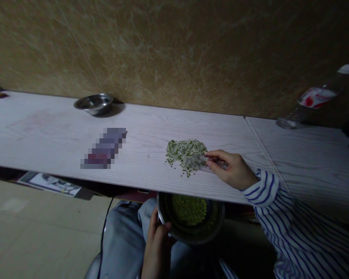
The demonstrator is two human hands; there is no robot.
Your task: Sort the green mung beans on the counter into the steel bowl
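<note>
My left hand (159,236) grips the left rim of a metal bowl (218,228), its thumb over the edge. The bowl sits low, just below the table's front edge above my lap, with green beans (189,209) in it. Over the table, my right hand (231,168) is closed on a clear plastic scoop-like piece (202,162); its exact shape is hard to make out. That piece touches the near right side of a spread pile of green beans and whitish grains (182,150). A few loose beans lie in front of the pile.
A small shallow metal bowl (95,104) stands at the back left by the wall. A blurred-out flat item (106,149) lies left of the pile. To the right a clear bottle (317,97) with a white cap stands against the wall. A seam crosses the pale wooden table (145,120).
</note>
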